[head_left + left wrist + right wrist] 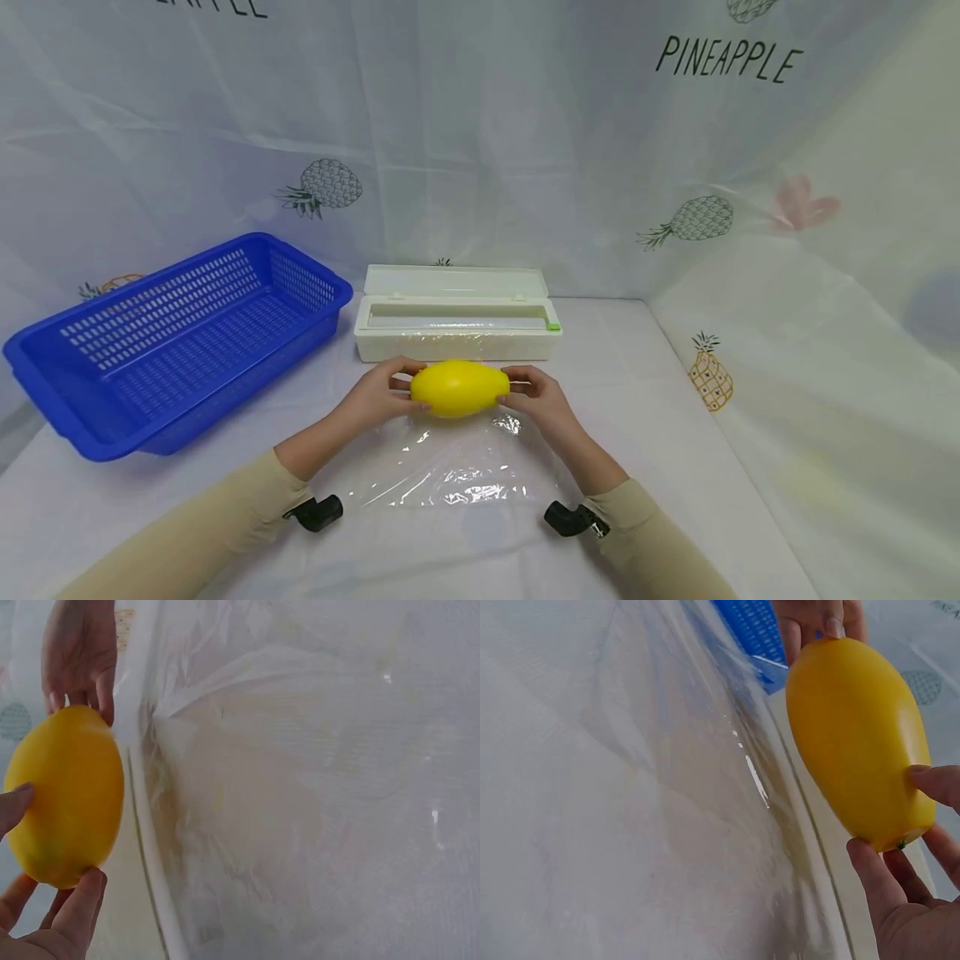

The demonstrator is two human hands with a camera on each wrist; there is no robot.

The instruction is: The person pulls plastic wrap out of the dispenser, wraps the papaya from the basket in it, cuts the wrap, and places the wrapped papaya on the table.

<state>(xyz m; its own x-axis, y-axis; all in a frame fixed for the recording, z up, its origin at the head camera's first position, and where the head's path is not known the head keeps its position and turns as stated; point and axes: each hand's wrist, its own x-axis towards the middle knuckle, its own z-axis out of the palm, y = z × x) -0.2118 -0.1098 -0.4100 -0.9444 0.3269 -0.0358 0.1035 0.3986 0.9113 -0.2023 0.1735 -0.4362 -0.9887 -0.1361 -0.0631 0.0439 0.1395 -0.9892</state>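
Smooth, plump and bright, the yellow fruit (460, 388) is turned sideways, held at both ends, over clear film (457, 477), creased and gleaming!

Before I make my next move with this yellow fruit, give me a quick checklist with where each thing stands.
1. Left hand grips one end of the yellow fruit: ok.
2. Right hand grips the other end: ok.
3. Clear film spread on your side of the white box: ok.
4. Film smooth: not ok; creases show.
5. Film cut free from the box: cannot tell; where they meet is unclear.
6. Blue basket out of the way: ok; it stands off to the left.
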